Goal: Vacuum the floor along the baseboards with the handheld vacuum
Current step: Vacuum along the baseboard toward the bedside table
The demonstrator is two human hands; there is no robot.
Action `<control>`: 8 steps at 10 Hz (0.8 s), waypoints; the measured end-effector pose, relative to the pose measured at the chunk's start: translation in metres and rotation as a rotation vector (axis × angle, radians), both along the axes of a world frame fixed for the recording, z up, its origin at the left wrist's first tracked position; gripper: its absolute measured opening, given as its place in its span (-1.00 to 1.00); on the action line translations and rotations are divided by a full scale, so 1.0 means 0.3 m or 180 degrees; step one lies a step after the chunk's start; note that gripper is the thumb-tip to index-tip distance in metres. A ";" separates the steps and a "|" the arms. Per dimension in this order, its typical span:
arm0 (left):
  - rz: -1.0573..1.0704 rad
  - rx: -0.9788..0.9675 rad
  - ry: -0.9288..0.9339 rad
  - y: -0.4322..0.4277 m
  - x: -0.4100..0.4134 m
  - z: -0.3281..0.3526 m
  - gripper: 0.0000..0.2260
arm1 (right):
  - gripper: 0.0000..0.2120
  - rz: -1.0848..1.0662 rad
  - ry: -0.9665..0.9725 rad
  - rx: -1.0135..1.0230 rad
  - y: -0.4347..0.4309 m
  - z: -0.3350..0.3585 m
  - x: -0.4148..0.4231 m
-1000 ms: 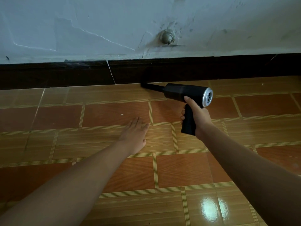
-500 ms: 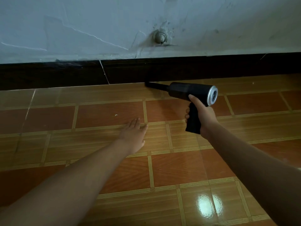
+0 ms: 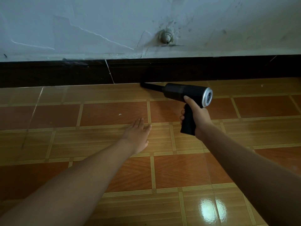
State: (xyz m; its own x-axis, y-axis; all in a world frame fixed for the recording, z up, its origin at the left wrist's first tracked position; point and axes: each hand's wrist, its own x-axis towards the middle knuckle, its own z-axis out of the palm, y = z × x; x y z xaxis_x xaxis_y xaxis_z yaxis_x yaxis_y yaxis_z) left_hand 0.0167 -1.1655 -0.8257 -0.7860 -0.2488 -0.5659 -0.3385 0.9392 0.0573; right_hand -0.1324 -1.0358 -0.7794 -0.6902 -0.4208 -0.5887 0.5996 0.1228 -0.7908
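Observation:
A black handheld vacuum (image 3: 182, 92) with a silver rear ring points left, its thin nozzle tip touching the foot of the dark baseboard (image 3: 195, 69). My right hand (image 3: 197, 118) grips its pistol handle from the right. Flat on the brown tiled floor (image 3: 114, 111) lies my left hand (image 3: 138, 134), fingers straight and pointing toward the wall, left of the vacuum and apart from it. A small white speck (image 3: 120, 114) sits on the tile just beyond my left fingertips.
Above the baseboard rises a pale cracked wall (image 3: 81, 22) with a round metal fitting (image 3: 165, 36). A thin pale line (image 3: 109, 71) crosses the baseboard left of the nozzle. Glossy tiles reflect a light (image 3: 210, 209) at the lower right.
The vacuum and my right hand shifted a little right and then back left along the baseboard. My left hand stayed flat on the floor.

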 end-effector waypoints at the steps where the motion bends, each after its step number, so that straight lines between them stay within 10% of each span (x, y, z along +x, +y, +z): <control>1: 0.0036 0.0022 0.0007 0.001 0.002 -0.001 -0.42 | -0.77 0.0023 -0.0045 -0.0048 -0.016 -0.008 0.013; 8: 0.0011 -0.0029 -0.0016 0.001 0.003 -0.007 -0.42 | -0.76 -0.0156 -0.0060 -0.0013 0.067 -0.006 -0.030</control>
State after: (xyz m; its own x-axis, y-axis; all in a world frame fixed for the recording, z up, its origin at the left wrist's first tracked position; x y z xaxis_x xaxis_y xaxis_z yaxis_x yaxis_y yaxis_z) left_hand 0.0176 -1.1653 -0.8276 -0.7823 -0.2566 -0.5676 -0.3420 0.9385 0.0471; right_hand -0.1413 -1.0158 -0.7812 -0.6989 -0.3891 -0.6001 0.6197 0.0896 -0.7797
